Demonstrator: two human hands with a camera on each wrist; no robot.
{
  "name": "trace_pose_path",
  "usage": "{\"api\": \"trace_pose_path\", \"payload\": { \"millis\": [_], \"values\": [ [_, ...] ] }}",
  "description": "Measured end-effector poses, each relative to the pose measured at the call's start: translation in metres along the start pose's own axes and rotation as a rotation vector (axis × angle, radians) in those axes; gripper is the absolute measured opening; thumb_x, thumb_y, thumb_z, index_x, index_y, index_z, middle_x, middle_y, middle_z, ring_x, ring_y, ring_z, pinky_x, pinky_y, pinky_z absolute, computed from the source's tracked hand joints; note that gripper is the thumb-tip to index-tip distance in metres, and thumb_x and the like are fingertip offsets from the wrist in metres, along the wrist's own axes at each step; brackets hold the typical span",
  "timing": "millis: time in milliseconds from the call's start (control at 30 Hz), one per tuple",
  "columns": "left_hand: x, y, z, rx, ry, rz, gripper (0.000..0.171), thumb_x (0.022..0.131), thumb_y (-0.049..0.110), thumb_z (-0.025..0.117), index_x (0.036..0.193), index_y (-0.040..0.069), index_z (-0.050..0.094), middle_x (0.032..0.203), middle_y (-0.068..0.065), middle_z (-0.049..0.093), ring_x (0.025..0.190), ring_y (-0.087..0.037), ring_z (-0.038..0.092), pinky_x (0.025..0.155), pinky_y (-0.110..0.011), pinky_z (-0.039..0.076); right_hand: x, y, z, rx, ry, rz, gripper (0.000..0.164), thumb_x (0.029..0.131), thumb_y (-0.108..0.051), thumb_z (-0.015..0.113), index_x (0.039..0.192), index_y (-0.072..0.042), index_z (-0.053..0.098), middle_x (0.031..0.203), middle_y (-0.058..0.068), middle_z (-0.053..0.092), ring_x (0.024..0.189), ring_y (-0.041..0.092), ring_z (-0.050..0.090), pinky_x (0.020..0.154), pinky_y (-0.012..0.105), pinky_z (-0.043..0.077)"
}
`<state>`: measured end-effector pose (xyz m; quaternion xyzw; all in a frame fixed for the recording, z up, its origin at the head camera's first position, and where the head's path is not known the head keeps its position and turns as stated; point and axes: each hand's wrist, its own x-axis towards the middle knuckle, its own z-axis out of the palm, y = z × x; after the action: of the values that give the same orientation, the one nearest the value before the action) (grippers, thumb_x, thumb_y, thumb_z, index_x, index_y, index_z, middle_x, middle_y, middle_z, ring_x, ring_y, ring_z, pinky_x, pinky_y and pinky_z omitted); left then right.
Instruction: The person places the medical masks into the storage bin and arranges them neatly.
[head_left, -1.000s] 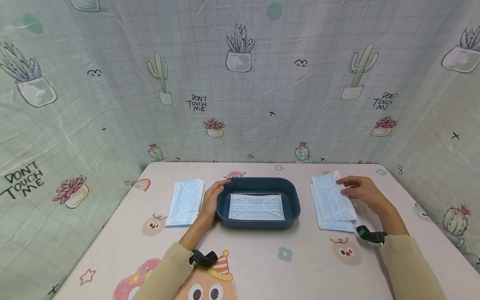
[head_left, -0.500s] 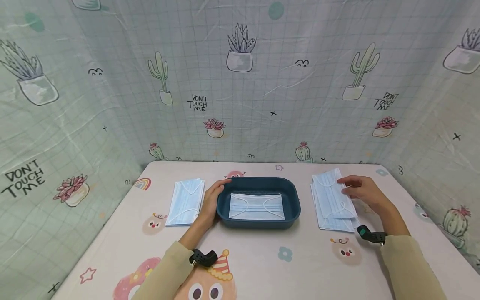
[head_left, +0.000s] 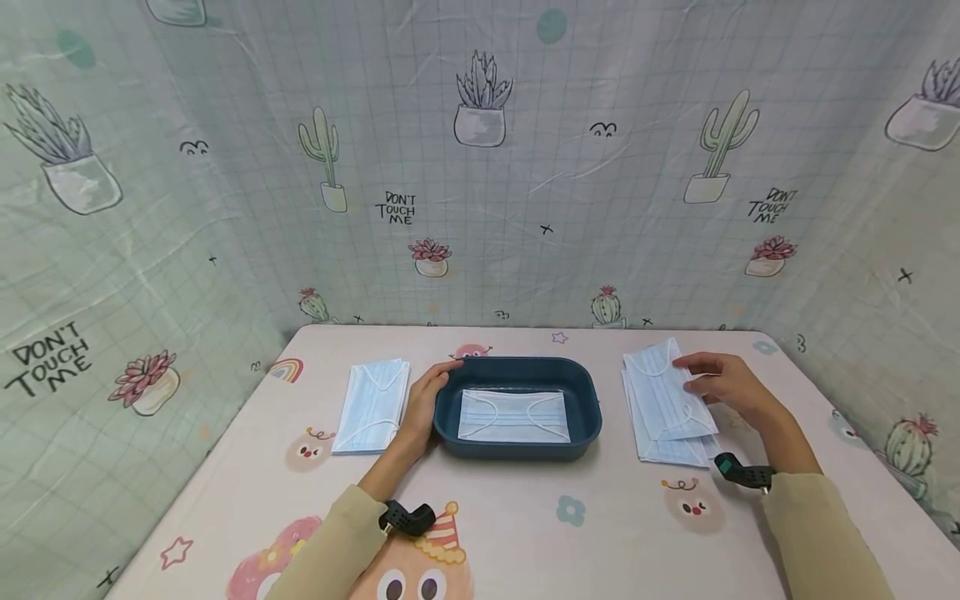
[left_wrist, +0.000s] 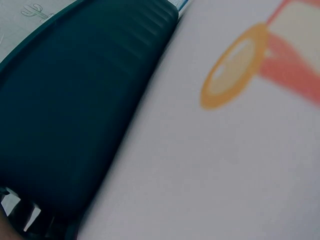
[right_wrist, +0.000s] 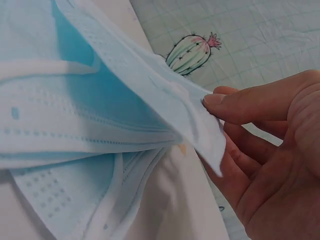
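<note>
Pale blue, pleated and thin, the topmost disposable face mask with white ear loops (head_left: pixel 660 387) lies at the right of the table, and the right hand (head_left: pixel 723 385) reaches it from its right side, thumb and fingers pinching the lifted edge. Its long axis runs from far to near, the far end slanting left, whereas the dark blue rectangular tray with rounded corners (head_left: pixel 517 451) stretches left to right, well to the left of that hand. Inside the tray, a flat pale blue mask (head_left: pixel 513 417) lies lengthwise with it, so the two masks sit roughly crosswise to each other. The left hand (head_left: pixel 420 408) is at the tray's left end, touching it, far from the pinched mask; the right is plainly nearer. A neat pale blue stack of masks (head_left: pixel 372 407) sits just left of the left hand. I cannot tell whether the left hand grips the tray or merely steadies it: its thumb is hard to make out, and from its wrist mostly dark tray wall shows. The count of masks under the pinched one is hidden too, and the right wrist view cuts that mask off.
</note>
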<state>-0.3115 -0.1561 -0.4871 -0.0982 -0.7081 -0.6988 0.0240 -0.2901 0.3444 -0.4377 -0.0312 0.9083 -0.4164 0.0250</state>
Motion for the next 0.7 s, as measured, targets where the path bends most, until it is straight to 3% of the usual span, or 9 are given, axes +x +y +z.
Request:
{"api": "trace_pose_path", "payload": {
  "millis": [133, 367, 700],
  "values": [
    [-0.001, 0.000, 0.001, 0.012, 0.008, -0.008, 0.040, 0.109, 0.019, 0.038, 0.136, 0.012, 0.066, 0.149, -0.007, 0.059, 0.150, -0.026, 0.043, 0.128, -0.048, 0.024, -0.002, -0.004, -0.001, -0.011, 0.003, -0.010, 0.046, 0.099, -0.013, 0.064, 0.143, 0.002, 0.056, 0.145, 0.031, 0.053, 0.108, 0.024, 0.057, 0.077, 0.023, 0.055],
    [-0.001, -0.001, 0.002, -0.015, 0.015, -0.034, 0.040, 0.108, 0.019, 0.037, 0.137, 0.012, 0.066, 0.150, -0.008, 0.059, 0.150, -0.027, 0.042, 0.128, -0.049, 0.024, -0.006, -0.016, -0.003, -0.032, 0.007, -0.043, 0.046, 0.100, -0.014, 0.063, 0.143, 0.001, 0.056, 0.147, 0.031, 0.052, 0.117, 0.035, 0.056, 0.079, 0.026, 0.055],
    [-0.002, 0.003, 0.002, -0.056, -0.007, -0.027, 0.040, 0.108, 0.018, 0.039, 0.137, 0.010, 0.065, 0.151, -0.007, 0.057, 0.152, -0.024, 0.038, 0.129, -0.047, 0.022, -0.007, -0.030, -0.007, -0.015, 0.002, -0.039, 0.051, 0.101, -0.018, 0.065, 0.147, 0.001, 0.052, 0.151, 0.031, 0.048, 0.117, 0.032, 0.058, 0.078, 0.026, 0.056]
  ]
}}
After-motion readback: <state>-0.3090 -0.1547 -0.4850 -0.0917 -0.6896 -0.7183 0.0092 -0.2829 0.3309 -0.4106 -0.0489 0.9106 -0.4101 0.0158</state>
